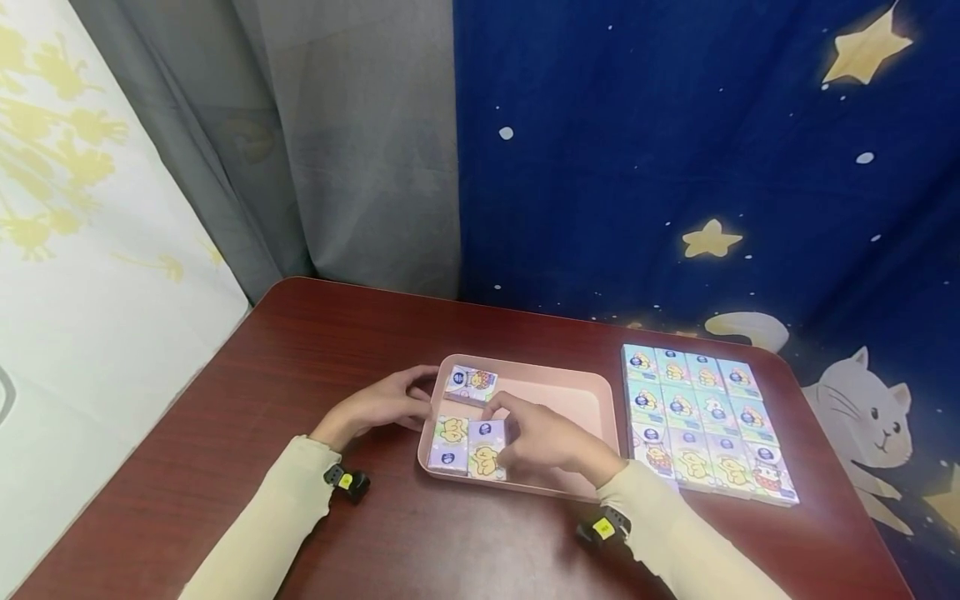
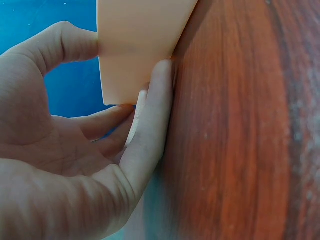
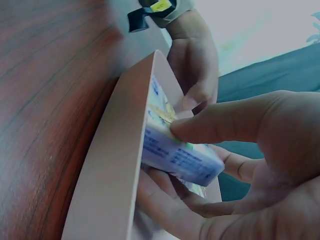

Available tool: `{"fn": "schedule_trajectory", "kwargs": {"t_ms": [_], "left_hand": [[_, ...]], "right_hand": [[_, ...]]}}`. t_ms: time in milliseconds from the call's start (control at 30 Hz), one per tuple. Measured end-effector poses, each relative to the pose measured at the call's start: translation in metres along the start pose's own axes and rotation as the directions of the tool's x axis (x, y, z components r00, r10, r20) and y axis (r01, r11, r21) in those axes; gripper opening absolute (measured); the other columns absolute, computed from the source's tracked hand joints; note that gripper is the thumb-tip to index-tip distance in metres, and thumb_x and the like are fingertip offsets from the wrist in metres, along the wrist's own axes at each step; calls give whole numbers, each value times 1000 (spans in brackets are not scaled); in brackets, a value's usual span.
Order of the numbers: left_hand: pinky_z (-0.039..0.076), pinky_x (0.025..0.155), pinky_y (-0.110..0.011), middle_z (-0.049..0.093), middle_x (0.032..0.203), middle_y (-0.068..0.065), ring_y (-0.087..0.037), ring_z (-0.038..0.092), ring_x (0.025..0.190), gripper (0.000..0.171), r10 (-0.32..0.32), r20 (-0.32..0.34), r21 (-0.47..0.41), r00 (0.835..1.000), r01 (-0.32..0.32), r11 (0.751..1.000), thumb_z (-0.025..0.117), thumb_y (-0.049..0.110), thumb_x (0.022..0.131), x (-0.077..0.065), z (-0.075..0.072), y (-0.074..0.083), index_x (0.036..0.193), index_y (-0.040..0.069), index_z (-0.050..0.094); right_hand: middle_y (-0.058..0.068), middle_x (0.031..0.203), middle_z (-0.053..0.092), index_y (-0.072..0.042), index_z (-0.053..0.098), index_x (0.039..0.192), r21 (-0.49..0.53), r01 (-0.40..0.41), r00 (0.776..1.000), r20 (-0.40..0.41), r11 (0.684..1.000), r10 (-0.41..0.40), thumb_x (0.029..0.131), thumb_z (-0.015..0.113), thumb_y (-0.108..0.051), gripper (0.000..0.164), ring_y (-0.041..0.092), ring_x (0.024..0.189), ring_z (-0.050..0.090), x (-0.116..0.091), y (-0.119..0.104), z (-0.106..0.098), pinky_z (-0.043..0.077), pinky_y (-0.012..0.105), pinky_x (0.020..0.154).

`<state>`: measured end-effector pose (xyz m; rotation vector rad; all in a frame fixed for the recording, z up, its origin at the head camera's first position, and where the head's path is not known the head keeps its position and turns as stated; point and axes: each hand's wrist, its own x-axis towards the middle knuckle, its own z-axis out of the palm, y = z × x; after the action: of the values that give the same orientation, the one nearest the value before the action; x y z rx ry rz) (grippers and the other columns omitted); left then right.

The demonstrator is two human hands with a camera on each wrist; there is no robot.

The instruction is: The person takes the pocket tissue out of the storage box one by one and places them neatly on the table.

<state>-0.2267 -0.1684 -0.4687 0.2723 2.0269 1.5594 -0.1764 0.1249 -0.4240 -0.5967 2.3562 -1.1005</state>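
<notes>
In the head view, a pink tray point(image 1: 577, 400) lies on the table, with small cartoon-printed tissue packs in its left part. My right hand point(image 1: 543, 437) reaches over the tray and pinches a purple tissue pack point(image 1: 487, 454) near the front wall. The right wrist view shows the thumb on this pack's printed face point(image 3: 172, 150) and fingers beneath it. Beside it lies a green-and-purple pack point(image 1: 448, 446); another pack point(image 1: 471, 382) sits in the back left corner. My left hand point(image 1: 386, 400) holds the tray's left end, thumb and fingers against its wall point(image 2: 135, 55).
Right of the tray, several tissue packs point(image 1: 682, 408) stand in neat rows on the dark red wooden table point(image 1: 345, 325). A grey curtain point(image 1: 367, 150) and a blue star-patterned curtain point(image 1: 585, 183) hang behind the table. A white surface point(image 1: 90, 375) borders its left side.
</notes>
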Motion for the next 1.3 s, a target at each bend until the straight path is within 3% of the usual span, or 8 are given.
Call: {"fn": "schedule_trajectory", "kwargs": {"t_ms": [333, 567, 967, 1167, 1300], "left_hand": [[67, 90, -47, 69, 120, -25, -29, 73, 104, 89, 1, -7, 7, 1000, -1, 1000, 75, 6, 95, 1, -1, -2, 169, -4, 28], [67, 89, -45, 71, 117, -24, -27, 73, 104, 89, 8, -11, 0, 1000, -8, 1000, 75, 6, 93, 0, -1, -2, 169, -5, 29], [67, 89, -46, 71, 117, -24, -28, 73, 104, 89, 9, -7, -6, 1000, -9, 1000, 76, 6, 94, 1, 0, -2, 169, -4, 29], [67, 88, -45, 71, 117, -24, -28, 73, 104, 89, 8, -10, -10, 1000, -8, 1000, 76, 6, 93, 1, 0, -3, 169, -4, 29], [67, 89, -45, 71, 117, -24, -28, 73, 104, 90, 10, -10, -10, 1000, -10, 1000, 76, 6, 93, 1, 0, -3, 169, -4, 29]], "right_hand": [[10, 111, 66, -19, 70, 124, 123, -25, 999, -28, 992, 29, 80, 75, 6, 51, 28, 105, 62, -5, 8, -9, 57, 36, 81], [16, 113, 63, -13, 69, 128, 296, -82, 996, -15, 952, 91, 83, 72, 5, 49, 29, 98, 68, -18, 15, -21, 67, 43, 75], [17, 111, 64, -7, 68, 131, 335, 2, 999, -46, 942, 14, 83, 77, 1, 49, 32, 99, 69, -50, 34, -39, 67, 48, 73], [17, 112, 66, -6, 67, 134, 374, -2, 997, -66, 927, 29, 82, 79, -2, 53, 31, 98, 69, -70, 42, -47, 62, 38, 79], [18, 113, 65, -4, 65, 136, 407, -8, 998, -57, 913, 34, 84, 78, -1, 54, 32, 95, 69, -85, 51, -52, 62, 36, 72]]}}
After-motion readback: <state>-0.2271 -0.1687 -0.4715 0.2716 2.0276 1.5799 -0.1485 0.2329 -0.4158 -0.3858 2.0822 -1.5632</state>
